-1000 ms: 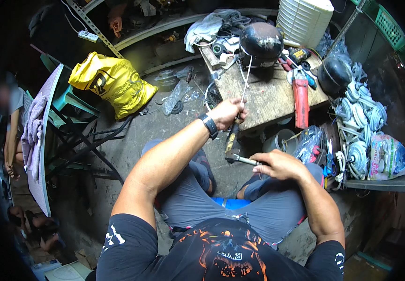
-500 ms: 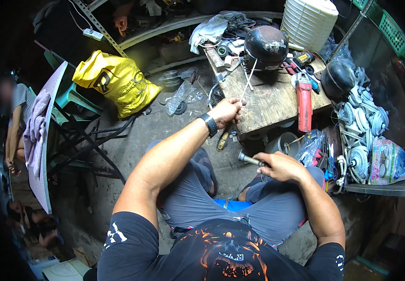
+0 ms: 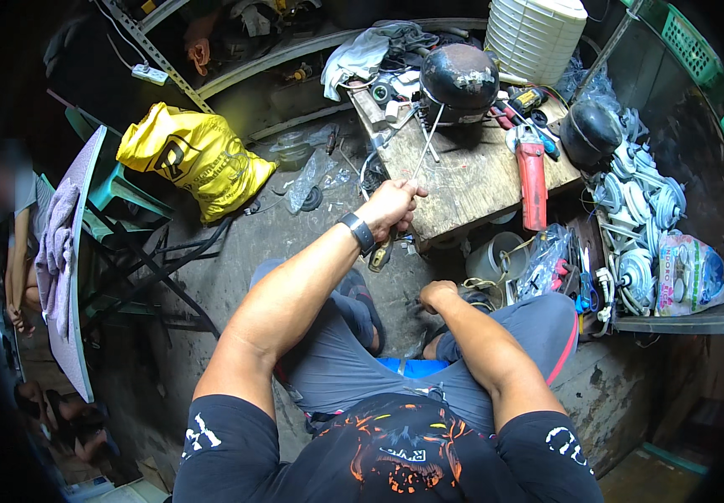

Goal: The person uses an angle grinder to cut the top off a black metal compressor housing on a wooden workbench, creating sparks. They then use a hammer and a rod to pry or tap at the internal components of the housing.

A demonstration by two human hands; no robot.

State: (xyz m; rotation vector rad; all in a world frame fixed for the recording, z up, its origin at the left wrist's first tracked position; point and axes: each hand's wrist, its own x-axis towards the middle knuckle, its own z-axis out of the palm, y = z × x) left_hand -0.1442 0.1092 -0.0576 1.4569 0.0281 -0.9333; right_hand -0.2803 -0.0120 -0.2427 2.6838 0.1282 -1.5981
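Note:
My left hand (image 3: pixel 391 206), with a dark watch on its wrist, is closed at the near left corner of a wooden work surface (image 3: pixel 479 189). Its fingers pinch a thin pale rod (image 3: pixel 426 149), which slants up to a round black metal compressor (image 3: pixel 460 80) at the back. Over the floor between my knees, my right hand (image 3: pixel 440 296) is closed in a fist. What it grips is mostly hidden by the hand. A screwdriver (image 3: pixel 380 255) with a dark and yellow handle shows just below my left hand.
A red angle grinder (image 3: pixel 532 180) lies on the wood, near a second black compressor (image 3: pixel 590 134). White motor parts (image 3: pixel 638 205) pile up at right. A grey bucket (image 3: pixel 496 256) stands below the wood, a yellow bag (image 3: pixel 203 163) at left. A person (image 3: pixel 31 243) sits far left.
My right hand has moved left and turned over, so the metal tool with a round end it held no longer shows clearly. My left hand stays on the rod; the whole view has shifted slightly.

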